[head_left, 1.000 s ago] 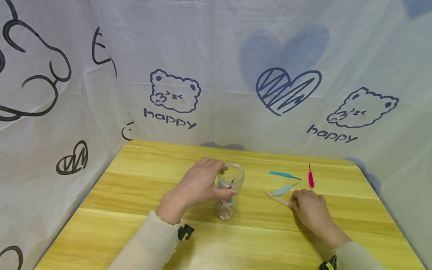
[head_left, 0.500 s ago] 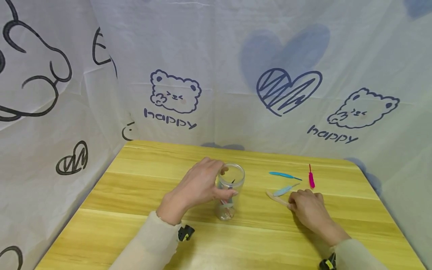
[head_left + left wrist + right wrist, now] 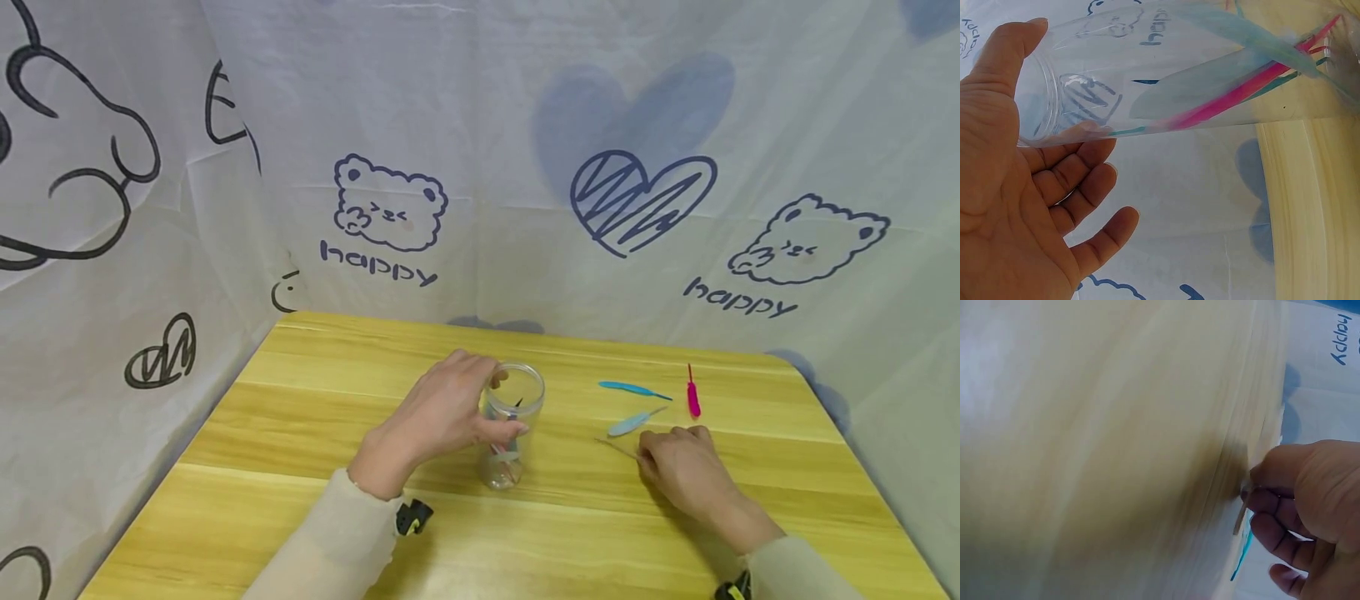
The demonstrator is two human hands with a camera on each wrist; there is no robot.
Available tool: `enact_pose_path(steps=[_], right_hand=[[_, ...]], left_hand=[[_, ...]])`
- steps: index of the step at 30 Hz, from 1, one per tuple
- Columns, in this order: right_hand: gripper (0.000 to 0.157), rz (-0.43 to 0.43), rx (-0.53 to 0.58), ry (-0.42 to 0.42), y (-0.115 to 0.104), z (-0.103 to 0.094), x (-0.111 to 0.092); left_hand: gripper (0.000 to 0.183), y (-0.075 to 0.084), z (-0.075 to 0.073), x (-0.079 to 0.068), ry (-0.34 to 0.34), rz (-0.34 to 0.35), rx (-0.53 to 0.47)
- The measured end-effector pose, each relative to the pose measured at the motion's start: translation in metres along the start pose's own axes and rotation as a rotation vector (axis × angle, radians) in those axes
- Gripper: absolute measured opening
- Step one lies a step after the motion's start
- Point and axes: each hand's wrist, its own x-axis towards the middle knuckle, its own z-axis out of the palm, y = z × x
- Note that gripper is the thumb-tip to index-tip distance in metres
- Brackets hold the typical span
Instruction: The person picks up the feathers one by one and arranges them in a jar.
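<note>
My left hand holds a clear plastic jar near its open rim, thumb on the near side. The jar stands upright on the table. Inside it, the left wrist view shows a pink slim-handled tool and light blue ones. My right hand pinches the near end of a slim beige tool, which appears edge-on and thin. Just beyond it lies a light blue tool with a wide handle and narrow tip. Its fingers and the beige tool's short visible end also show in the right wrist view.
A bright blue tool and a pink tool lie farther back on the wood-grain table. White printed cloth hangs behind the table and along its left side.
The beige tool has turned from its broad side to its thin edge in my right hand, which has shifted slightly left. My left hand and the jar stay still.
</note>
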Motion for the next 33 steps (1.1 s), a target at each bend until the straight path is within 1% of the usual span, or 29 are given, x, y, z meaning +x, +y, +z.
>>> enact_pose_path(steps=[2, 6, 9, 11, 15, 19, 24, 33], right_hand=[[0.032, 0.007, 0.016, -0.009, -0.0012, -0.001, 0.0], [0.026, 0.03, 0.028, -0.045, -0.004, -0.0027, 0.0], [0.025, 0.023, 0.003, -0.041, -0.0055, -0.0042, -0.0004], [0.027, 0.0, -0.026, -0.01, -0.0058, -0.0048, -0.0005], [0.032, -0.054, -0.074, 0.099, -0.0048, -0.0051, -0.0002], [0.031, -0.104, -0.12, 0.182, -0.0031, -0.0047, 0.0002], [0.025, -0.133, -0.17, 0.218, -0.0007, -0.0043, 0.0008], [0.021, -0.18, -0.165, 0.295, 0.0018, -0.0044, 0.0032]], left_hand=[[0.062, 0.0003, -0.0001, 0.0001, -0.001, -0.002, 0.001], [0.062, 0.0006, -0.0003, -0.0002, -0.003, -0.001, 0.001], [0.062, 0.001, -0.0004, -0.0004, -0.004, 0.002, -0.002], [0.062, 0.0011, -0.0004, -0.0005, -0.004, 0.003, -0.003], [0.062, 0.0008, 0.0, -0.0004, -0.005, 0.003, 0.0], [0.063, 0.0003, 0.0004, 0.0, -0.005, 0.003, 0.004], [0.064, 0.0001, 0.0002, 0.0004, -0.006, 0.001, 0.004], [0.065, 0.0001, -0.0006, 0.001, -0.012, 0.007, -0.003]])
